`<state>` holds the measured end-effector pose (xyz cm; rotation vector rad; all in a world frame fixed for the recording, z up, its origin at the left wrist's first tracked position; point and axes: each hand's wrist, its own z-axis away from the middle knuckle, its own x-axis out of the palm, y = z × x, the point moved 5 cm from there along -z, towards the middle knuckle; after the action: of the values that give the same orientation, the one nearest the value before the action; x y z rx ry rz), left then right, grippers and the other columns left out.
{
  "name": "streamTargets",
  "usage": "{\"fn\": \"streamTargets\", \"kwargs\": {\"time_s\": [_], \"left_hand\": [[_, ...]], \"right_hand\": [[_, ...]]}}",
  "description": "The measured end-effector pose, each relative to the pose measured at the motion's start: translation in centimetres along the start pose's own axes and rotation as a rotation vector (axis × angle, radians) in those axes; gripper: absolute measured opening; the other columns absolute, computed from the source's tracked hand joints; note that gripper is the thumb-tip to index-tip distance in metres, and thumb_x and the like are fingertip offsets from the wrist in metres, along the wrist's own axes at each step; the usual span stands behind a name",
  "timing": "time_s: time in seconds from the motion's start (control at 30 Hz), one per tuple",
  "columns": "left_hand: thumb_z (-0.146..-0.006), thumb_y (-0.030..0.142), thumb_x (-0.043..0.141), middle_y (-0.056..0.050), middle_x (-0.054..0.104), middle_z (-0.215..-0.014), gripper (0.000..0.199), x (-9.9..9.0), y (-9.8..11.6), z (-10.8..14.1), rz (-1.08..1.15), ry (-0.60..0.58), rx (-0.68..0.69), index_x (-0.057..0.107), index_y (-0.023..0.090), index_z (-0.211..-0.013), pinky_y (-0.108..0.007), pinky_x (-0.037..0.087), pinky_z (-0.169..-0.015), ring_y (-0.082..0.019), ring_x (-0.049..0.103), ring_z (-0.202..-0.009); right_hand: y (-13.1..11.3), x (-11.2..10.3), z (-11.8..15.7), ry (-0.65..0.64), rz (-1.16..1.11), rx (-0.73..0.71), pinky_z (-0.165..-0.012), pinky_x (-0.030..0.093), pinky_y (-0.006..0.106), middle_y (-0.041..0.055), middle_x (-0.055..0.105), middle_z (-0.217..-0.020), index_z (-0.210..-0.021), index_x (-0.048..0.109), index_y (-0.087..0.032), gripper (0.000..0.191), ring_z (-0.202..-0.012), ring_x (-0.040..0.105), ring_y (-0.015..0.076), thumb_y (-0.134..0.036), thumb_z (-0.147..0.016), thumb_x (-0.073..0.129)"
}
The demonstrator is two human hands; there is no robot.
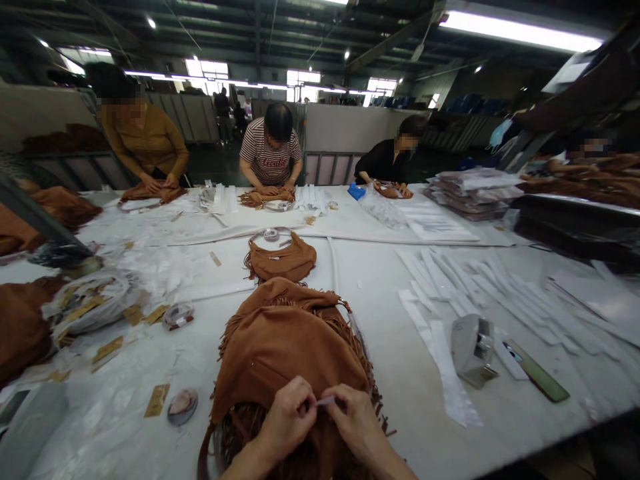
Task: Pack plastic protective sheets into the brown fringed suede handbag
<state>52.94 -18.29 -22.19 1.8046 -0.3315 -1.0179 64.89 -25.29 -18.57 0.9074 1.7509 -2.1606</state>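
Observation:
A brown fringed handbag lies in front of me on top of other bags like it. Over its near edge, my left hand and my right hand are close together, thumbs and fingers pinched. Between them stretches a small whitish strip, gripped at both ends. It looks thin; whether it is paper, tape or plastic I cannot tell. Dark fringe hangs below the bag's near edge, partly behind my hands. Another brown fringed bag lies just beyond the pile, with a rolled strap at its top.
To the right are white strips, a tape dispenser and a green phone-like object. On the left lie a plastic bag of tags, a brown tag and a coiled strap. Several people work across the table.

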Motion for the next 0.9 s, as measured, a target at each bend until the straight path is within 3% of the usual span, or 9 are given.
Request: {"fn": "streamTargets", "kwargs": {"time_s": [0.1,0.17,0.23,0.33,0.4,0.6,0.73,0.83,0.9], "left_hand": [[-0.075,0.008,0.047,0.003,0.05,-0.068,0.019,0.3,-0.5,0.8,0.016,0.021,-0.082,0.058,0.018,-0.087,-0.019,0.038,-0.056,-0.009,0.047,-0.057],[-0.074,0.013,0.054,0.001,0.053,-0.077,0.041,0.2,-0.2,1.0,0.017,0.018,-0.101,0.053,0.02,-0.114,-0.021,0.042,-0.062,-0.011,0.051,-0.064],[-0.074,0.022,0.061,-0.001,0.054,-0.085,0.053,-0.1,0.2,0.9,-0.016,0.001,-0.091,0.049,0.024,-0.125,-0.023,0.045,-0.067,-0.014,0.054,-0.074],[-0.083,0.032,0.055,-0.002,0.051,-0.081,0.02,-0.5,0.3,0.7,-0.061,-0.024,-0.074,0.066,0.026,-0.098,-0.024,0.045,-0.069,-0.014,0.054,-0.076],[-0.088,0.029,0.046,-0.002,0.05,-0.078,0.023,-0.5,0.0,0.8,-0.06,-0.004,-0.041,0.069,0.024,-0.086,-0.022,0.044,-0.067,-0.013,0.054,-0.074],[-0.085,0.018,0.045,-0.005,0.053,-0.085,0.024,0.0,-0.4,1.9,-0.014,0.166,0.098,0.067,0.021,-0.093,-0.022,0.047,-0.07,-0.013,0.055,-0.078],[-0.082,0.019,0.05,-0.006,0.054,-0.093,0.035,0.1,-0.3,1.8,0.029,0.138,0.069,0.056,0.02,-0.116,-0.021,0.048,-0.064,-0.011,0.053,-0.069],[-0.084,0.017,0.047,-0.004,0.055,-0.086,0.027,0.3,-0.2,1.5,-0.006,0.074,0.103,0.062,0.021,-0.106,-0.022,0.048,-0.067,-0.012,0.055,-0.075],[-0.085,0.014,0.042,-0.004,0.055,-0.08,0.026,0.4,-0.4,1.6,-0.047,0.098,0.128,0.066,0.02,-0.094,-0.022,0.047,-0.068,-0.013,0.056,-0.076]], "right_hand": [[0.2,0.2,0.0,0.004,-0.023,0.023,-0.068,0.044,0.027,0.0024,0.069,-0.077,-0.077,0.067,-0.019,0.017,-0.073,0.062,0.0168,-0.019,-0.076,0.05],[0.1,0.4,0.2,0.009,-0.072,0.034,-0.069,0.046,0.026,0.0016,0.07,-0.081,-0.088,0.066,-0.021,0.02,-0.074,0.063,0.0169,-0.018,-0.075,0.051],[0.1,0.5,0.3,0.011,-0.117,0.033,-0.072,0.047,0.027,0.001,0.07,-0.088,-0.098,0.064,-0.023,0.028,-0.079,0.063,0.0172,-0.017,-0.074,0.051],[0.5,0.6,0.5,0.031,-0.125,0.057,-0.076,0.049,0.029,0.0026,0.07,-0.09,-0.104,0.062,-0.022,0.031,-0.08,0.064,0.0186,-0.02,-0.075,0.051],[0.8,0.6,0.6,0.03,-0.116,0.075,-0.075,0.049,0.03,0.0038,0.07,-0.086,-0.106,0.061,-0.02,0.031,-0.078,0.064,0.0194,-0.024,-0.077,0.051],[-0.1,0.4,0.8,-0.016,-0.014,-0.027,-0.076,0.046,0.028,0.0038,0.069,-0.088,-0.091,0.067,-0.021,0.019,-0.082,0.062,0.0181,-0.024,-0.08,0.051],[-0.3,0.4,0.6,-0.014,0.016,-0.047,-0.069,0.044,0.026,0.0023,0.068,-0.078,-0.081,0.068,-0.021,0.02,-0.074,0.062,0.0161,-0.027,-0.083,0.049],[0.2,0.5,0.5,-0.001,0.013,-0.026,-0.072,0.045,0.027,0.002,0.07,-0.081,-0.083,0.069,-0.022,0.019,-0.076,0.063,0.0166,-0.019,-0.08,0.05],[0.5,0.7,0.5,0.023,0.003,-0.017,-0.075,0.046,0.027,0.0024,0.071,-0.085,-0.086,0.068,-0.021,0.024,-0.08,0.063,0.0175,-0.014,-0.076,0.048]]}}
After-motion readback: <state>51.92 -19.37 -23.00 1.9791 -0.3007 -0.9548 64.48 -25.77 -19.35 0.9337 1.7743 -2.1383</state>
